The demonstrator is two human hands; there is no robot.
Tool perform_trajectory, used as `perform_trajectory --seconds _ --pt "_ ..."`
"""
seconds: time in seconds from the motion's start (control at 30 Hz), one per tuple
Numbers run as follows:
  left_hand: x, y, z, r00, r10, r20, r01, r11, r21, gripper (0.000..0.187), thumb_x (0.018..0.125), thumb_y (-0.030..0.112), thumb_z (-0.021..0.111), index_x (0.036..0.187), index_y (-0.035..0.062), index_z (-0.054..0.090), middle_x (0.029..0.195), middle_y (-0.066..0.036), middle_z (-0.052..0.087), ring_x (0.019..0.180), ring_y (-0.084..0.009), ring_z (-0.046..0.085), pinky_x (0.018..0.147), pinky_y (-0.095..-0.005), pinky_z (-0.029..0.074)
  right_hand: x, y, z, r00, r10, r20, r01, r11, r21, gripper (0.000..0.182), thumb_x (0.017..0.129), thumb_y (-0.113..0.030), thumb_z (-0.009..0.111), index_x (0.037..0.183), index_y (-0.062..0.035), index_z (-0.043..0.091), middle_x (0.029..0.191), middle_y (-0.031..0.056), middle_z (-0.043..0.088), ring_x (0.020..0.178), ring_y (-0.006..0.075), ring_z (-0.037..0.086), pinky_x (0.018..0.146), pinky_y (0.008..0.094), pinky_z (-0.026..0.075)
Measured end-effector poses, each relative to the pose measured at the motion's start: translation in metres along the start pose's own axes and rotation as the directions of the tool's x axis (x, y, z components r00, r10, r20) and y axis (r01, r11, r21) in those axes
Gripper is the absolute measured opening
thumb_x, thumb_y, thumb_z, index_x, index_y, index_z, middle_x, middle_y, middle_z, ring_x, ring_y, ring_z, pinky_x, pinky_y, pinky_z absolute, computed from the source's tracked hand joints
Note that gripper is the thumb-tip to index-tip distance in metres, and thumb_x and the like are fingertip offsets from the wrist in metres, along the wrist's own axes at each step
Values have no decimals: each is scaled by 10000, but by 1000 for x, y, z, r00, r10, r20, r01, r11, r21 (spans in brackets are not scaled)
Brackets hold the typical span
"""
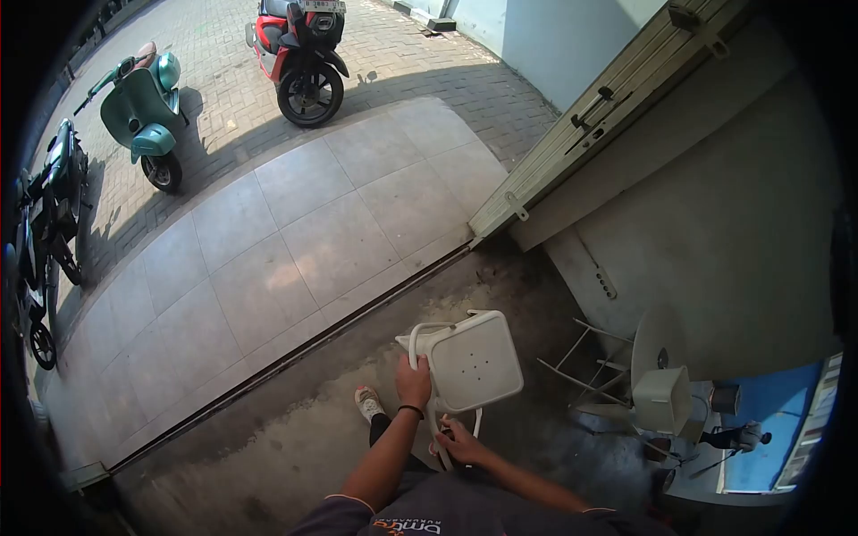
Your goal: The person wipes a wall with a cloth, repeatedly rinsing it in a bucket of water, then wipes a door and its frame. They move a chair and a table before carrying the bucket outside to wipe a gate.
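A white metal chair (pixel 476 364) with a square, rounded panel dotted with small holes is in front of my body. My left hand (pixel 413 384), with a dark band at the wrist, is wrapped round the chair's pale curved tube on its left side. Closer to my body, my right hand (pixel 459 444) has its fingers closed at the lower part of the tube frame. Exactly how those fingers meet the frame is partly hidden. Beneath the chair, its legs are mostly out of sight. One shoe (pixel 368 404) shows on the concrete floor, left of the chair.
A floor track (pixel 295 332) divides the concrete from a tiled ramp (pixel 295 232). Outside stand a red motorcycle (pixel 308 71), a green scooter (pixel 147 116) and dark motorbikes. To the right are a metal gate (pixel 590 125), a round-topped stool (pixel 657 344), a pale bin-like box (pixel 661 399) and another person (pixel 742 438).
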State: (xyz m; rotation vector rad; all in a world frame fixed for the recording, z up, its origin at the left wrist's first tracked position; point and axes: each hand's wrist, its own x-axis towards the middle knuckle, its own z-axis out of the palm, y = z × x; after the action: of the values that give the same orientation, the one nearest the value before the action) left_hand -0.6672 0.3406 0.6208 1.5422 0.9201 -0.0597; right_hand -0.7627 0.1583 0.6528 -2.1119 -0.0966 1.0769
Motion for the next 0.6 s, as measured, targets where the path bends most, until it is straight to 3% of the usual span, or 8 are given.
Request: perform_trajectory --seconds 0.1,0.17,0.23,0.3,0.43,0.5,0.53,0.6 --pt "-9 17 -6 996 58 -61 -60 997 -38 288 931 287 585 1099 53 569 943 -183 679 875 -388 655 770 -472 487 2 71 15 974 223 -39 -206 947 245 824 903 -609 570 1328 92 491 1189 257 615 1085 317 628 936 404 485" --pt "-11 27 -4 994 83 -78 -85 996 -16 312 946 262 568 1167 45 536 959 -177 674 886 -359 656 786 -454 489 -23 76 12 880 442 -172 -449 894 1 901 879 -678 520 1298 120 506 1265 326 566 1215 410 556 1007 451 441" --pt "-10 27 -6 996 79 -52 -75 994 83 342 963 217 550 1236 20 493 974 -163 661 895 -295 657 819 -413 495 -44 97 12 784 615 -86 -621 774 -126 947 867 -698 508 1305 142 492 1307 351 527 1245 425 528 1009 453 441" --pt "-10 24 -3 951 271 -147 -242 952 189 401 967 212 533 1309 14 459 1081 -205 642 1016 -356 628 900 -439 473 -63 117 12 690 717 104 -711 697 -94 980 851 -713 510 1318 148 478 1333 356 503 1254 449 509 1022 464 434" --pt "-19 31 -3 864 486 -130 -389 809 442 501 959 188 526 1402 -3 393 1240 -268 581 1193 -436 542 1011 -464 425 -65 122 27 766 628 -136 -638 768 -54 937 833 -715 526 1327 80 514 1385 311 479 1316 408 458 1072 449 389" --pt "-11 20 1 856 500 -130 -383 783 489 519 924 129 526 1401 -17 384 1339 -265 503 1245 -431 491 1021 -458 407 -47 107 29 879 393 -271 -407 913 3 682 850 -682 545 1106 -60 656 1122 216 618 1109 372 576 973 464 450" --pt "-6 18 -1 918 389 -74 -313 827 467 529 910 136 543 1385 -37 389 1337 -273 503 1240 -421 499 1019 -458 410 -39 93 26 937 204 -284 -180 978 109 578 880 -635 556 996 -80 669 1060 191 624 1056 344 588 911 460 471" --pt "3 32 -10 991 113 67 -132 871 474 556 877 175 589 1351 -56 412 1319 -280 508 1222 -409 518 1014 -463 416 -30 48 20 962 48 -268 -18 994 112 558 873 -602 606 954 -52 655 939 168 634 914 302 611 794 402 498"
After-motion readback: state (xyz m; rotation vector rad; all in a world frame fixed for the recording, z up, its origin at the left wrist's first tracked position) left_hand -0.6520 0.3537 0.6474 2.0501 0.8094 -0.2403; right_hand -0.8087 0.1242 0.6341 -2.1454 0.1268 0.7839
